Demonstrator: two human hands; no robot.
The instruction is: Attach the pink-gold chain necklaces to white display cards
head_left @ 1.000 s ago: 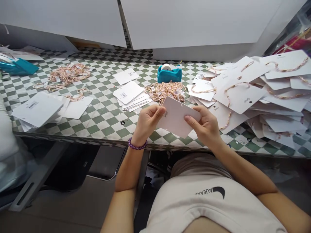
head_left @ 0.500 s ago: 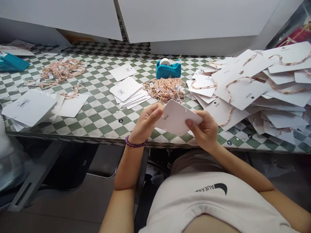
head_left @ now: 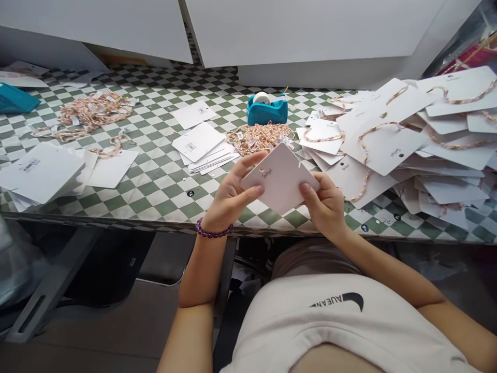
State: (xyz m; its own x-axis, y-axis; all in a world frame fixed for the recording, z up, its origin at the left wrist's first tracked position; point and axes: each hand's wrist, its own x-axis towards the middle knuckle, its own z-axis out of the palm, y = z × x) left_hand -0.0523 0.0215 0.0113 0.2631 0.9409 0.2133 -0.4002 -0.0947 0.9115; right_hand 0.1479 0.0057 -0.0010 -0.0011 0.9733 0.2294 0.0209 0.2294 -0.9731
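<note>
Between both hands, above the table's front edge, I hold a white jewelry display card (head_left: 282, 184) with small printed lettering, a punched hole and a slit near its edge. My left hand (head_left: 232, 196) grips its left corner, thumb on the face and fingers behind. At the right corner my right hand (head_left: 324, 201) pinches it, thumb on top. Just behind the card lies a pile of pink and gold beaded strands (head_left: 260, 135). A stack of white cards (head_left: 202, 147) with barcode labels rests left of that pile.
A teal tape dispenser (head_left: 267, 110) stands behind the beads. A heap of cards with beaded strands (head_left: 388, 145) spreads on the right. More strands (head_left: 95, 111) and cards (head_left: 41, 173) lie left on the checkered tablecloth (head_left: 163, 199). White panels (head_left: 310, 31) stand at the back.
The card has turned and tilted up to face me more. My left thumb has slid lower on its face and the left fingers have spread behind it.
</note>
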